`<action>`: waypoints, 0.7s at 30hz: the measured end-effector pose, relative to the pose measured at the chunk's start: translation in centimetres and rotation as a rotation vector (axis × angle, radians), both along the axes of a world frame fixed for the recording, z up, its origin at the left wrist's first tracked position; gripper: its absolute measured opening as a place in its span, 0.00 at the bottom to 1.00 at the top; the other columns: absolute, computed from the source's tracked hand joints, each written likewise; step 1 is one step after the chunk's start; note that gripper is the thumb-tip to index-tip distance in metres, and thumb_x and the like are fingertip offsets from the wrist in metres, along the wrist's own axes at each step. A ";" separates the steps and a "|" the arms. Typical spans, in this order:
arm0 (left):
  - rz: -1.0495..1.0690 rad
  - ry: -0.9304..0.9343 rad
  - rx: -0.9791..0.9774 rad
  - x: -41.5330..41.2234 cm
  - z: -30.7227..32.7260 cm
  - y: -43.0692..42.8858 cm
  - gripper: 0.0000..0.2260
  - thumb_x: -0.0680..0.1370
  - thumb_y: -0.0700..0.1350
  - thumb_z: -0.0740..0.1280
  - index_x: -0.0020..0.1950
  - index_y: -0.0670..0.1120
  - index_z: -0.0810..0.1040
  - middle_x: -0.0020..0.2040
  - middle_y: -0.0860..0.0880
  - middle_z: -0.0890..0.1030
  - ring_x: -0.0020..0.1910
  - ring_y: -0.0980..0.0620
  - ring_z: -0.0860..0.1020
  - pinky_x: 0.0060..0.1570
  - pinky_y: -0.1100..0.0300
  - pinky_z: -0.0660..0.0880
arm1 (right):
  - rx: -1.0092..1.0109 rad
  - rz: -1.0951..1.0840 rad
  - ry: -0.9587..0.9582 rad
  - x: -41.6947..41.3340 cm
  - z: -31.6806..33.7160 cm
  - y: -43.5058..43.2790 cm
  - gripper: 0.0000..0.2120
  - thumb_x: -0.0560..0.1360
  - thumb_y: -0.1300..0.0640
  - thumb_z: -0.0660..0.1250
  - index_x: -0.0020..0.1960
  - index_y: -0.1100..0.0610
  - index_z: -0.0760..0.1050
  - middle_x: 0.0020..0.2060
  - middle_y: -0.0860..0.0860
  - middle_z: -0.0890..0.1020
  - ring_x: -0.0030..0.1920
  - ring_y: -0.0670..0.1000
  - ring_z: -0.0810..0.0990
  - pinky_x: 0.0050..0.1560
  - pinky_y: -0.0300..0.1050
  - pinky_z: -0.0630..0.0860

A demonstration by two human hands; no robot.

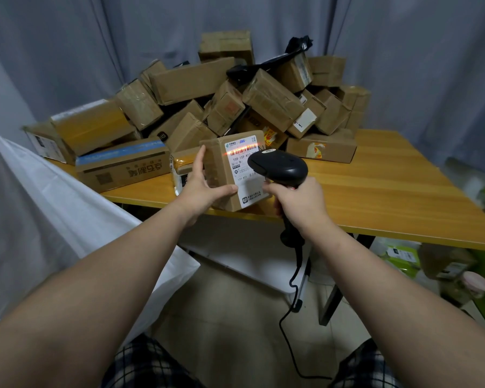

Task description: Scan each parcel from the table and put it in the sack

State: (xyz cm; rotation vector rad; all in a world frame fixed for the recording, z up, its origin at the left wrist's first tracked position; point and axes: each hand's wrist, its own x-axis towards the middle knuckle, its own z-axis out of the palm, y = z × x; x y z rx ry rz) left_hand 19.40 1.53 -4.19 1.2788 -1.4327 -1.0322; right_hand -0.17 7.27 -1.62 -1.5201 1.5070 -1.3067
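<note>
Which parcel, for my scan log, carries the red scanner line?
The small box in the left hand; only its label's barcode carries the line.

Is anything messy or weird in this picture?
Yes. The cardboard boxes are heaped on the table in a jumble, many tilted against each other, with a crumpled black bag on top. The parcel in the left hand, facing the right hand's scanner, looks fine.

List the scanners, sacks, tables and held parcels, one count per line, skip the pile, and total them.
scanner: 1
sack: 1
table: 1
held parcel: 1
Total: 4
</note>
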 end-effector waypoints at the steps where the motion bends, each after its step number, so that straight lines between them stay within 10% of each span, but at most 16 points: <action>1: 0.003 -0.002 0.000 0.0 0.0 0.1 0.52 0.68 0.42 0.78 0.76 0.66 0.45 0.74 0.42 0.61 0.71 0.43 0.67 0.63 0.40 0.72 | 0.005 -0.008 -0.002 0.0 -0.1 0.0 0.07 0.72 0.56 0.73 0.36 0.57 0.79 0.24 0.49 0.77 0.23 0.44 0.75 0.30 0.41 0.72; 21: 0.064 -0.109 -0.088 -1.8 0.3 -1.0 0.52 0.65 0.50 0.79 0.72 0.71 0.45 0.76 0.46 0.60 0.73 0.43 0.62 0.66 0.36 0.67 | 0.047 -0.014 0.032 -3.4 2.3 1.2 0.10 0.70 0.56 0.73 0.33 0.60 0.78 0.26 0.55 0.78 0.27 0.54 0.78 0.33 0.47 0.77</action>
